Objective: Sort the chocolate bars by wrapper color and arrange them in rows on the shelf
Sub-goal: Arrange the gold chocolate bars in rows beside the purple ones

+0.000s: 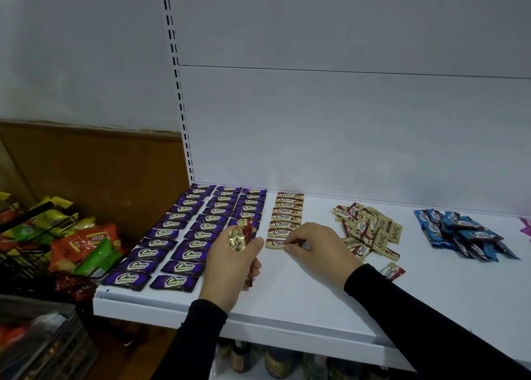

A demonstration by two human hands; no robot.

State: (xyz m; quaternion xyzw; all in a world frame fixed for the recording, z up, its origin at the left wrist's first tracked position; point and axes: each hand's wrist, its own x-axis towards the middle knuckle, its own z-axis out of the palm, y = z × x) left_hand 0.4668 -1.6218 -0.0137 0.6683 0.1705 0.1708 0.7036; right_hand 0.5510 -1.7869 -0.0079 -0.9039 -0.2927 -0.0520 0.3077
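Chocolate bars in purple wrappers (184, 233) fill the left end of your white shelf (316, 308) in three neat rows running front to back; further left, off the shelf, a black wire basket (26, 236) holds bright snack bags. Your left hand (230, 267) is curled around a fanned stack of gold bars (240, 234), held upright just beside the purple rows. Next comes the single gold row (287, 217), and your right hand (319, 250) pinches the gold bar (277, 243) at its near end, pressed onto the shelf. Right of that lies a loose gold pile (369, 231), one stray gold bar (392, 271) near your right sleeve, then a blue pile (459, 233), well apart.
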